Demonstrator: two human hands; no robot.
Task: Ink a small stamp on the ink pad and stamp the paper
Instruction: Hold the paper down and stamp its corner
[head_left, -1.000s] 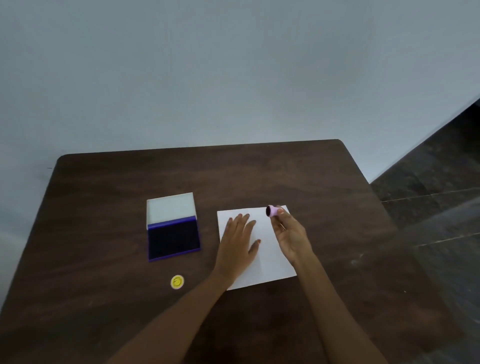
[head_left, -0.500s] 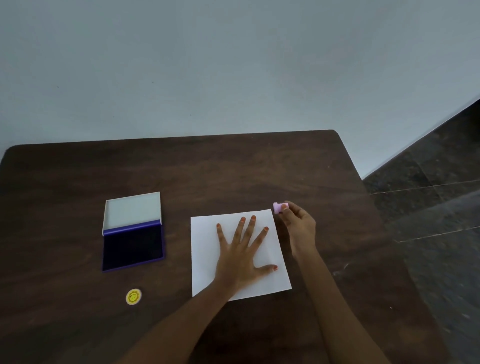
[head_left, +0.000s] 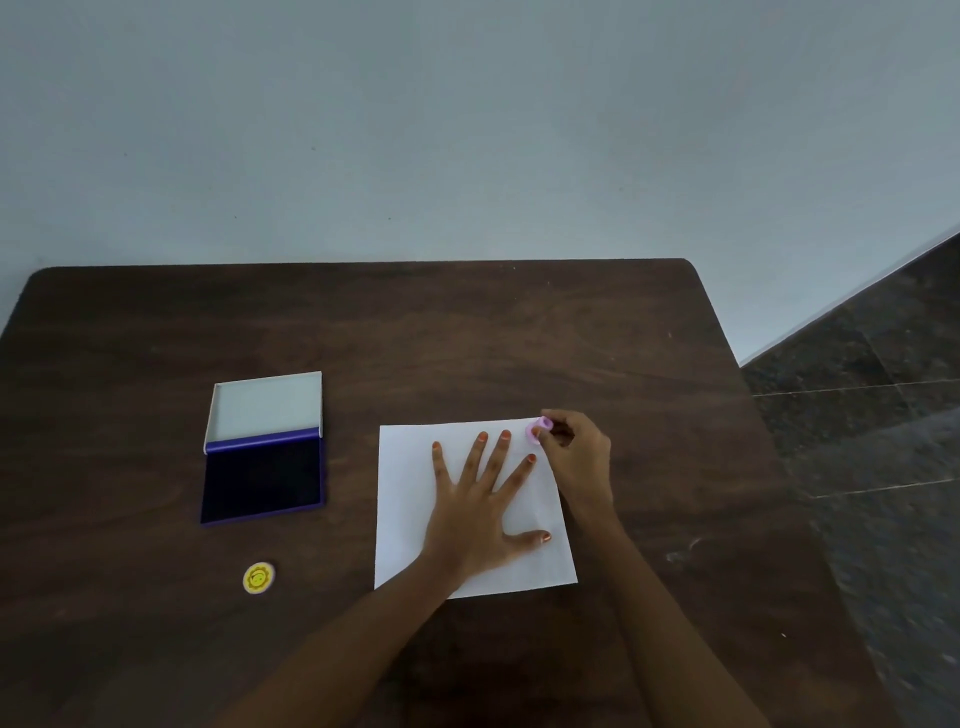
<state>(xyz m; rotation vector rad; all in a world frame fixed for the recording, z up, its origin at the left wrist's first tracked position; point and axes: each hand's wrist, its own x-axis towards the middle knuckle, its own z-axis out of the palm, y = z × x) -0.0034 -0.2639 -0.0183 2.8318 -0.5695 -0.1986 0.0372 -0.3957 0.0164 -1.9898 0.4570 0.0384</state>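
Left hand (head_left: 480, 514) flat, fingers spread, pinning paper (head_left: 410, 519) on bench (head_left: 467, 338). Right hand (head_left: 576, 457) pinches pink stamp (head_left: 537, 429) at paper's far right corner. Open ink pad (head_left: 262, 475) left of paper. No print visible; stamping seems underway.

Ink pad (head_left: 264, 475) lies left of paper (head_left: 410, 499); cap (head_left: 258, 577) lies before the pad.

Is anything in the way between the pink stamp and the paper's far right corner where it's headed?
Nothing visible. The right hand holds the pink stamp right over that corner of the paper. The left hand lies flat on the sheet, its fingertips close by but short of the corner.
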